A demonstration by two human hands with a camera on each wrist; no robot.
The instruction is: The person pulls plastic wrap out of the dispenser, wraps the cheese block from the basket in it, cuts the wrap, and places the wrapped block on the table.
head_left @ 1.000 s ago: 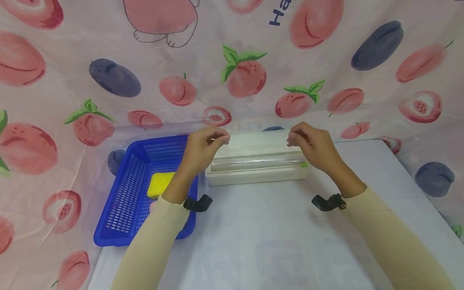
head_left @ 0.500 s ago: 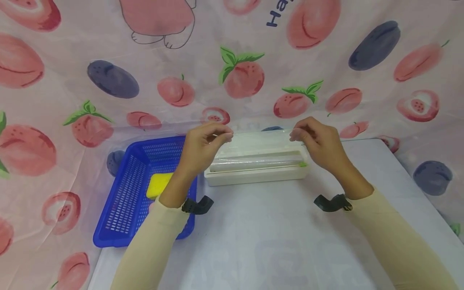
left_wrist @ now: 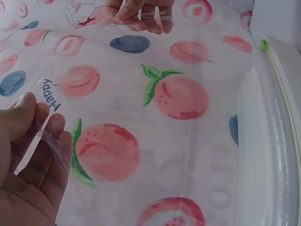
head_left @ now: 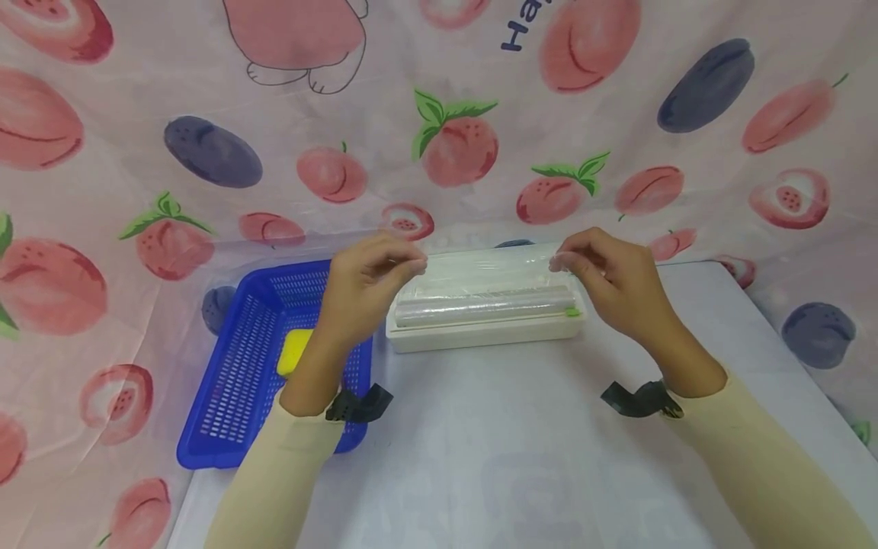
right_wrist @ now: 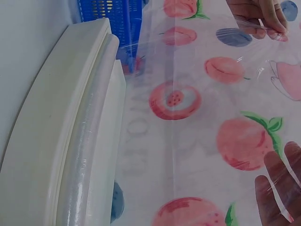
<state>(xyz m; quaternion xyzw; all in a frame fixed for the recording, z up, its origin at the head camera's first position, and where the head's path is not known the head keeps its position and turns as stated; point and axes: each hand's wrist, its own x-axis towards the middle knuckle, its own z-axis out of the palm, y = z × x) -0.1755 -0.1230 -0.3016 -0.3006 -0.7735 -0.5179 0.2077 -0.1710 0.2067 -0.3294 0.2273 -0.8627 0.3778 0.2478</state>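
Head view: your left hand (head_left: 363, 290) and right hand (head_left: 617, 286) pinch clear film (head_left: 501, 265) between them, over the white box (head_left: 487, 337); uneven pulling could tear it. Left wrist: creases at your grip might make it cling. Right wrist: the roll (right_wrist: 84, 141) could jump out if tugged

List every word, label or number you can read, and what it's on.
"Happy": on the fruit-print backdrop, cut off in the head view.
Faint letters low on the backdrop: too faint to read.
Faint marks on the white table: unreadable.
White box: no lettering visible.
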